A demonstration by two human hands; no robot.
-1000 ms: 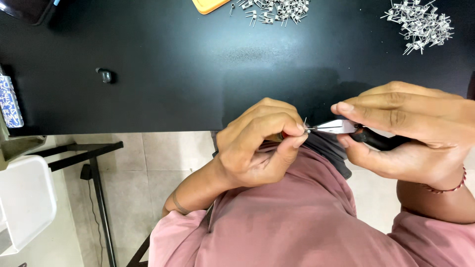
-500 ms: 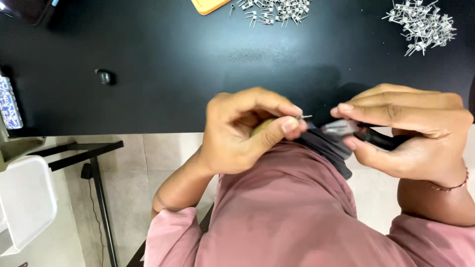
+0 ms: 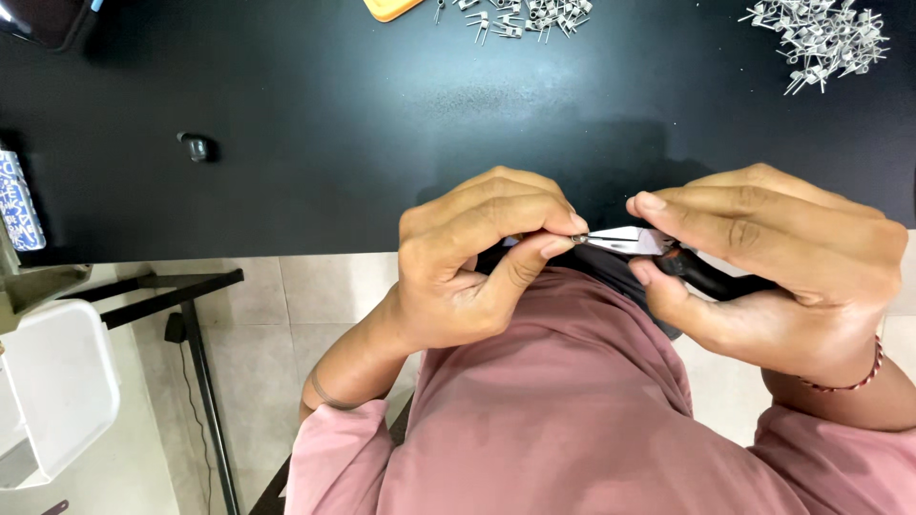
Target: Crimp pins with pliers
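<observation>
The right hand grips black-handled pliers, their tips meeting a tiny metal piece pinched in the left hand, at the near edge of the black bench; metal parts lie far right.

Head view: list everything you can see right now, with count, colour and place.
Table: one, black, upper half.
Small metal parts, right pile: many, silver, top right corner.
Small metal parts, middle pile: many, silver, top edge.
Orange item: one, top edge, cut off.
Small dark knob: one, on table, left.
White bin: one, on floor, lower left.
Pliers: one, silver jaws, black handles, in right hand.
Tiny metal piece: one, between left fingertips and plier tip.
Left hand: pinching.
Right hand: gripping.
</observation>
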